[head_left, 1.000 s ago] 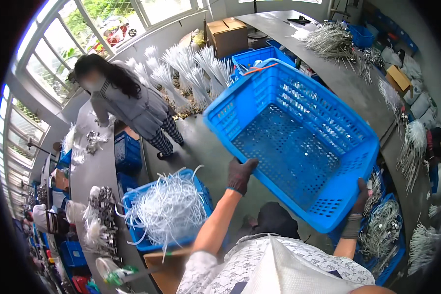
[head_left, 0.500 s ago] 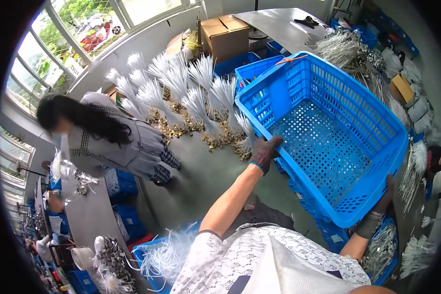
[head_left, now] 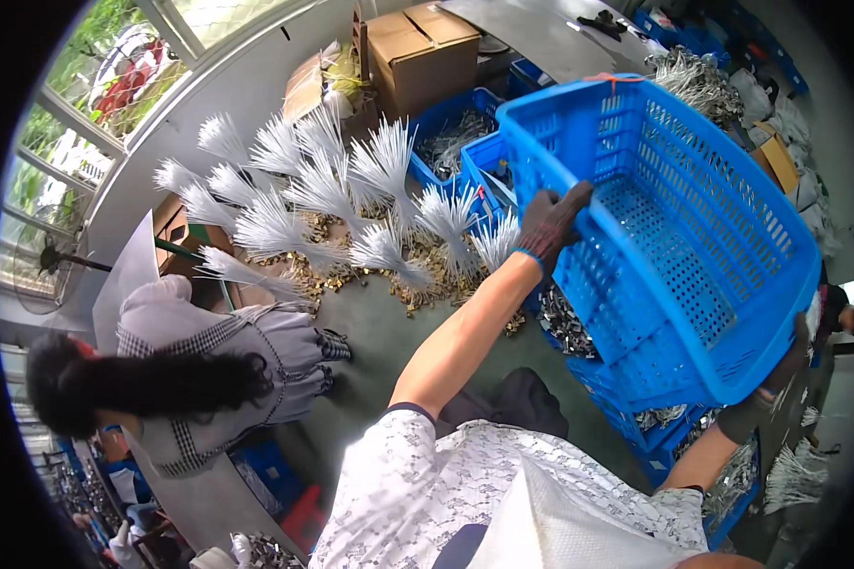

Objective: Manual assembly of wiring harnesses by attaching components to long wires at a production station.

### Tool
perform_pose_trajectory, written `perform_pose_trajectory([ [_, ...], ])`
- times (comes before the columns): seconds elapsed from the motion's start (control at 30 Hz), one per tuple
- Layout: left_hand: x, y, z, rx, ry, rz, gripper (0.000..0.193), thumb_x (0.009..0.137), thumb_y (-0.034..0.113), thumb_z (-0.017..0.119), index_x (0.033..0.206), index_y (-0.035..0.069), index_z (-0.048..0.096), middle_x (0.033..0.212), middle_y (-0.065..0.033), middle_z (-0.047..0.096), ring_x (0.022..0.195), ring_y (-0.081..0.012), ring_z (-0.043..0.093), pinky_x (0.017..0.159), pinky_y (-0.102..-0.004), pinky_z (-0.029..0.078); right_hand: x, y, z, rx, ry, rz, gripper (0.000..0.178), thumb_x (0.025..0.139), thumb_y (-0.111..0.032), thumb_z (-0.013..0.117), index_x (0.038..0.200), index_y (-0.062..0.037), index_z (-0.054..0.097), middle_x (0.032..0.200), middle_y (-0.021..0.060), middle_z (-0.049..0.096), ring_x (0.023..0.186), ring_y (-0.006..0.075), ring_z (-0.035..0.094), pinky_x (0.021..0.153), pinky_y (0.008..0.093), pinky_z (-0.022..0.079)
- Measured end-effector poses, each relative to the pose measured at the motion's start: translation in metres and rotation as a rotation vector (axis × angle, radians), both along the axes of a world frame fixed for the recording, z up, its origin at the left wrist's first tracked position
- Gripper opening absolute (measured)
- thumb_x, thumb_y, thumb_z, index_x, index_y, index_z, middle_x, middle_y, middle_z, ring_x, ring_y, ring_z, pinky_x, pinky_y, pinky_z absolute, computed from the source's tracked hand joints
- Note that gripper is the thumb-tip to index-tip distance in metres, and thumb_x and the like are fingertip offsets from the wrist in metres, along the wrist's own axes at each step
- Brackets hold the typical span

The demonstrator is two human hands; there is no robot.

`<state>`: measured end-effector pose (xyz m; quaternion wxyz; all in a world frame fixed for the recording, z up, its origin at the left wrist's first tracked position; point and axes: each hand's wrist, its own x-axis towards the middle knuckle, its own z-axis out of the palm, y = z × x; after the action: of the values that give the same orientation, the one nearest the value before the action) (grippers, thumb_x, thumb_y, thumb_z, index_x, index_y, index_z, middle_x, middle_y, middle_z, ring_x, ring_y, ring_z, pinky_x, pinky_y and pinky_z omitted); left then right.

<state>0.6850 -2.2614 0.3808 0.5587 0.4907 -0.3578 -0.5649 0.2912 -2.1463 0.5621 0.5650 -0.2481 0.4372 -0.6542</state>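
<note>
Both my gloved hands carry a large blue plastic basket (head_left: pixel 626 284) with slotted walls and a perforated bottom. It is tilted, and I see nothing in it. My left hand (head_left: pixel 552 224) is closed over its near left rim. Low on the right, my right hand (head_left: pixel 789 365) grips the rim's near corner, its fingers partly hidden. An orange tie (head_left: pixel 612 78) hangs on the far rim. Below the basket stand blue crates (head_left: pixel 626 403), and small metal parts (head_left: pixel 562 321) show in one of them.
Bundles of white strands with brass-coloured ends (head_left: pixel 318 194) stand on the floor ahead. A person in a grey checked dress (head_left: pixel 209 379) bends at a bench on the left. A cardboard box (head_left: pixel 422 52) and a grey table (head_left: pixel 531 38) are at the back.
The basket has shifted a little right and tilted, uncovering metal parts in a crate below. My view has turned. The person at left appears lower and more bent.
</note>
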Motion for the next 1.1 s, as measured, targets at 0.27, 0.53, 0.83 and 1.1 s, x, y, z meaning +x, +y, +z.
perform_pose_trajectory([
  [0.27,-0.025,-0.105,0.069,-0.122,-0.109,0.061,0.055,0.079,0.052,0.078,0.090,-0.001,0.068,0.086,-0.0170,0.070,0.081,-0.0276,0.066,0.076,-0.0385,0.051,-0.017,-0.128,0.036,0.009,0.320,-0.321,0.062,0.100,-0.042,0.057,0.147,-0.0036,0.045,0.146,0.0199,0.051,0.132,0.0321,0.051,0.113,0.0467,0.041],
  [0.53,0.001,-0.202,0.019,-0.136,0.263,0.254,0.045,0.087,0.038,0.072,0.109,0.000,0.066,0.100,-0.0113,0.064,0.086,-0.0205,0.059,0.073,-0.0357,0.050,0.000,-0.274,-0.018,-0.121,0.174,0.114,0.066,0.094,-0.040,0.061,0.146,-0.0011,0.047,0.142,0.0194,0.055,0.125,0.0353,0.054,0.110,0.0470,0.042],
  [0.83,0.072,-0.235,-0.099,-0.224,-0.599,0.230,0.056,0.101,0.046,0.049,0.128,-0.003,0.059,0.123,-0.0215,0.065,0.111,-0.0353,0.060,0.097,-0.0415,0.046,0.196,-0.422,-0.208,-0.198,-0.077,-0.079,0.052,0.087,-0.024,0.065,0.132,0.0005,0.058,0.124,0.0131,0.064,0.112,0.0314,0.060,0.104,0.0445,0.045],
  [1.1,0.104,-0.155,-0.064,0.001,-0.476,0.389,0.062,0.100,0.054,0.053,0.114,-0.006,0.059,0.111,-0.0230,0.064,0.099,-0.0307,0.062,0.090,-0.0442,0.048,0.361,-0.453,-0.236,-0.087,0.065,-0.077,0.045,0.090,-0.026,0.071,0.127,-0.0005,0.063,0.126,0.0138,0.065,0.114,0.0277,0.060,0.108,0.0399,0.045],
])
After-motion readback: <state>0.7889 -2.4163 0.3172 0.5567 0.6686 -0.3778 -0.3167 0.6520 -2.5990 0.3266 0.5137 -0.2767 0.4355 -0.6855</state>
